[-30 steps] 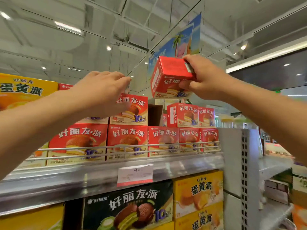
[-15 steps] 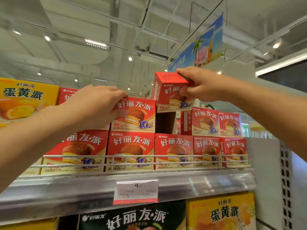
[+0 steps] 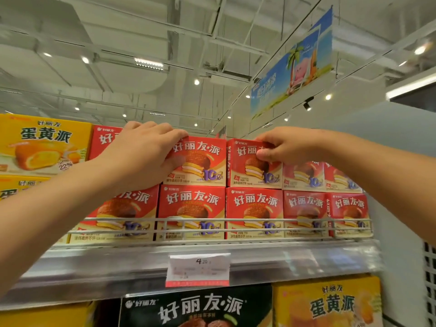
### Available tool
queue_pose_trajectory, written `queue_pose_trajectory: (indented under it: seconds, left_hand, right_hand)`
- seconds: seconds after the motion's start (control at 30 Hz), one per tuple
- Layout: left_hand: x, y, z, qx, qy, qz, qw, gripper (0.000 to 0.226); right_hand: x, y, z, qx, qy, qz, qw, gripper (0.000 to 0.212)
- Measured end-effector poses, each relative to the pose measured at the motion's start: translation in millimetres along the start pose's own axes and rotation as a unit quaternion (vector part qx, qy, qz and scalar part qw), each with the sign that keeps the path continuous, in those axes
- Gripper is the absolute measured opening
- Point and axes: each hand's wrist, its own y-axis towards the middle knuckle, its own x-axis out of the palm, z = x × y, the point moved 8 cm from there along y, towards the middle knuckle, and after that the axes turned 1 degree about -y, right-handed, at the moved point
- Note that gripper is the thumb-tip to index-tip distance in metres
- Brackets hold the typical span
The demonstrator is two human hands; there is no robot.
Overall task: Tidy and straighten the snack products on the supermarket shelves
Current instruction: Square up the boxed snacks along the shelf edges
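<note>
Your right hand [image 3: 286,147] pinches the top front of a red pie box [image 3: 253,166], thumb on its face. The box sits in the top row, touching the next red box [image 3: 197,162]. Your left hand [image 3: 144,153] curls over that one's top corner. Both rest on the bottom row behind the wire rail [image 3: 212,224].
</note>
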Motion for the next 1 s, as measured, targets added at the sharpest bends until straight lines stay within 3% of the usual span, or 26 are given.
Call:
queue_pose_trajectory:
  seconds: [0.37,0.5,0.57,0.63,0.73,0.87,1.0]
  left_hand:
    - [4.7,-2.2,1.3,-0.003,0.012,0.028,1.000,0.059]
    - [4.9,-5.4,-0.4,-0.005,-0.005,0.048,0.999,0.062]
    - [3.8,-15.6,5.8,0.001,0.001,0.059,0.998,0.070]
    - [-2.8,-38.2,21.8,0.017,-0.031,0.091,0.995,0.072]
    - [-4.9,-89.3,53.5,0.052,-0.080,0.132,0.987,0.058]
    - [18.5,-147.6,84.5,0.054,-0.065,0.118,0.989,0.051]
    - [42.2,-173.9,94.1,0.037,-0.025,0.093,0.995,0.055]
  right_hand:
    - [4.0,3.1,0.7,0.018,0.051,0.007,0.999,0.011]
    - [4.0,-9.8,-3.0,0.019,0.077,0.029,0.996,0.037]
    - [0.4,-24.1,-10.2,-0.011,0.077,0.090,0.993,0.056]
    - [1.8,-46.3,-21.5,-0.063,0.074,0.189,0.977,0.058]
    - [34.1,-92.6,-44.2,-0.155,0.070,0.270,0.948,0.044]
    - [104.3,-135.4,-62.4,-0.204,0.072,0.242,0.946,0.043]
    - [157.9,-146.0,-63.2,-0.193,0.051,0.221,0.954,0.058]
